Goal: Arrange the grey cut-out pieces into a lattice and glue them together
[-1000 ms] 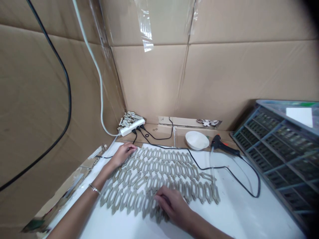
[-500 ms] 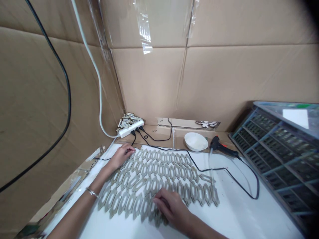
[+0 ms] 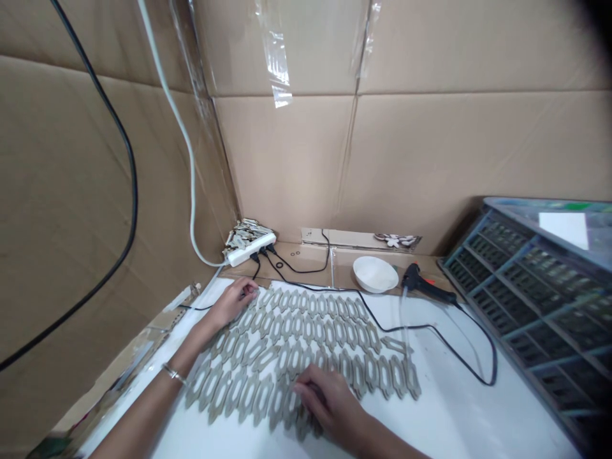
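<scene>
Many flat greyish pieces (image 3: pixel 313 328), elongated with pointed ends and an oval slot in each, lie in several rows on a white work surface (image 3: pixel 459 395). My left hand (image 3: pixel 236 299) rests at the far left end of the back row, its fingertips pinched together. Whatever is between those fingertips is too small to make out. Over the front row, my right hand (image 3: pixel 329 401) is closed, with thumb and curled fingers touching the pieces there. Its palm side is hidden, so anything held inside cannot be seen. One piece (image 3: pixel 396 345) lies crosswise at the right end of a middle row.
Behind the rows are a white power strip (image 3: pixel 251 248) with black plugs, a white bowl (image 3: pixel 375 274) and a black glue gun (image 3: pixel 428 285). The gun's cord (image 3: pixel 492 370) loops across the surface. A grey plastic crate (image 3: pixel 516 287) stands at right; cardboard walls (image 3: pixel 430 146) enclose the back and left.
Both hands stay almost where they were. The view has shifted very slightly; no piece has visibly changed place.
</scene>
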Demonstrator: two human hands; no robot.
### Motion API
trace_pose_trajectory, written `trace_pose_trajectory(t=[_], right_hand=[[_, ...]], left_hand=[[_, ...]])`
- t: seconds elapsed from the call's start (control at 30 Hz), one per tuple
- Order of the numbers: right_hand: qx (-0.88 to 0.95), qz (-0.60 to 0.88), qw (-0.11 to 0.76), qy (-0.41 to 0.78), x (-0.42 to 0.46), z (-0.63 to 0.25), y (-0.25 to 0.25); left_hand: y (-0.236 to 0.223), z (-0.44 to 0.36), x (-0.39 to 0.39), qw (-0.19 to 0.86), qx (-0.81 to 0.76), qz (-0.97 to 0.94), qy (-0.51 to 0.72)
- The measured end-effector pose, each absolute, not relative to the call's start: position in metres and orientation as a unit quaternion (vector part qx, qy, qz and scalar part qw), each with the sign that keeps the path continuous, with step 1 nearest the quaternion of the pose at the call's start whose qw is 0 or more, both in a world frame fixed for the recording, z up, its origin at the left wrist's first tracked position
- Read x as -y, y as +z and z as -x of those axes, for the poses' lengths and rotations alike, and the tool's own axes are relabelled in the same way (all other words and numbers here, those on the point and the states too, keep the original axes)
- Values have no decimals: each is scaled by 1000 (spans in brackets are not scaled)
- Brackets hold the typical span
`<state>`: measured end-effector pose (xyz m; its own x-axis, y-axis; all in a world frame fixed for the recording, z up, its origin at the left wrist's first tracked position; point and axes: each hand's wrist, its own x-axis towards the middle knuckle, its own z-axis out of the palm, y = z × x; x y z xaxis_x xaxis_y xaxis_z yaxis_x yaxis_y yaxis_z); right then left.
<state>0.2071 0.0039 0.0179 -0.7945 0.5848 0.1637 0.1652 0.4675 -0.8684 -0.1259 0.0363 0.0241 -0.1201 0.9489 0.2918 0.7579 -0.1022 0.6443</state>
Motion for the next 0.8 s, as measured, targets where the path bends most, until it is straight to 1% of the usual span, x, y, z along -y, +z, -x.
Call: trace_pose_trajectory(t=[0.1, 0.17, 0.2, 0.3, 0.43, 0.57, 0.67, 0.8], right_hand=[[789, 244, 265, 498, -4, -206, 20], [735, 272, 304, 541, -5, -204, 25], [702, 291, 323, 564, -6, -203, 27], [605, 333, 359, 628, -11, -198, 33], [529, 330, 356, 696, -17, -194, 32], [488, 335, 365, 719, -16, -191, 29], [480, 339, 355, 727, -15, -191, 31], [495, 342, 339, 723, -17, -191, 34]], left_hand=[[38, 109, -32, 102, -656, -644, 381], [51, 85, -26, 105, -654, -631, 404], [58, 69, -21, 126, -650, -624, 415], [76, 19, -3, 238, -611, -631, 414], [81, -27, 15, 366, -544, -644, 395], [66, -37, 16, 456, -519, -598, 406], [56, -38, 13, 492, -505, -565, 429], [55, -38, 13, 504, -493, -546, 453]])
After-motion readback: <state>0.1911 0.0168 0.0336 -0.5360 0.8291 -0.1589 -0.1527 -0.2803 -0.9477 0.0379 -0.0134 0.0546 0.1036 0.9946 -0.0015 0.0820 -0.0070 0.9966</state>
